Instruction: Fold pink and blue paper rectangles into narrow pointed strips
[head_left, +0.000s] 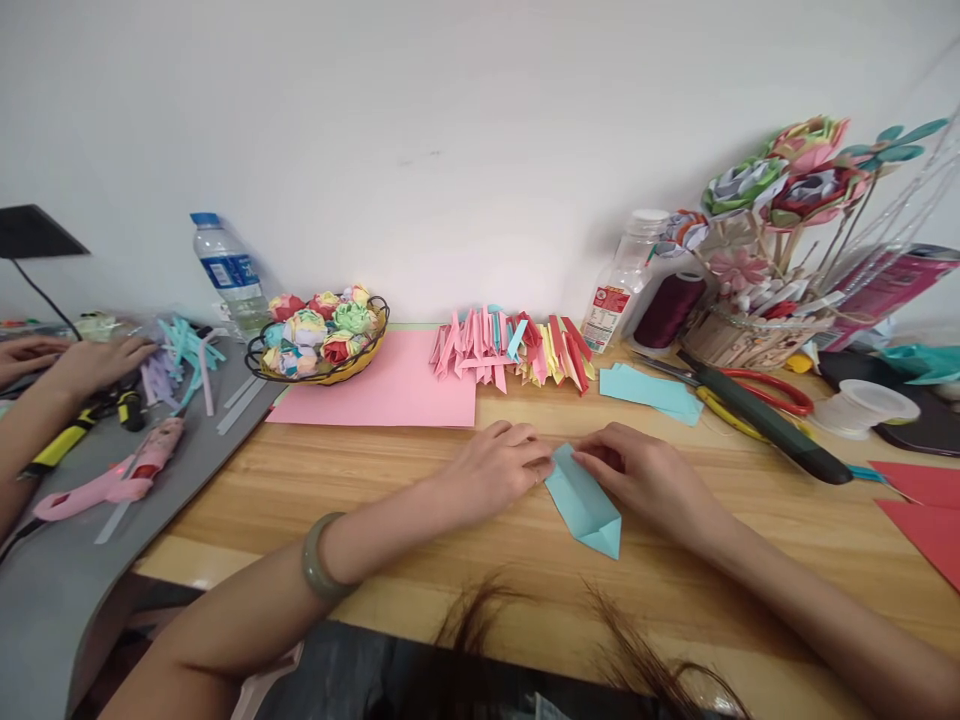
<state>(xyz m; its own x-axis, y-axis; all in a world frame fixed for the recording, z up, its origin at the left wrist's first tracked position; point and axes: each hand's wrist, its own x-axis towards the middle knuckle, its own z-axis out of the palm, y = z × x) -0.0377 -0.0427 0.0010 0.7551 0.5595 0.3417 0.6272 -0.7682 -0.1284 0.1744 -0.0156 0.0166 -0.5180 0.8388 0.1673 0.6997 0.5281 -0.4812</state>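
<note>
A partly folded piece of light blue paper [585, 505] lies on the wooden table between my two hands, its near end creased to a point. My left hand [506, 465], with a bangle on the wrist, has its fingers curled at the paper's far left corner. On the other side my right hand [637, 465] pinches the far right edge between thumb and fingers. Just beyond my right hand is a small stack of light blue paper strips [651, 392]. Folded pink, red, yellow and blue paper pieces [510, 350] stand in a row behind my hands.
Pink sheets [397, 385] lie beneath a basket of paper flowers [322, 335]. Scissors [772, 392] and a dark-handled tool [780, 425] lie right, near a thread spool [866, 405]. At left, another person's hand [105, 365] is near a pink glue gun [112, 480]. Bottles stand against the wall.
</note>
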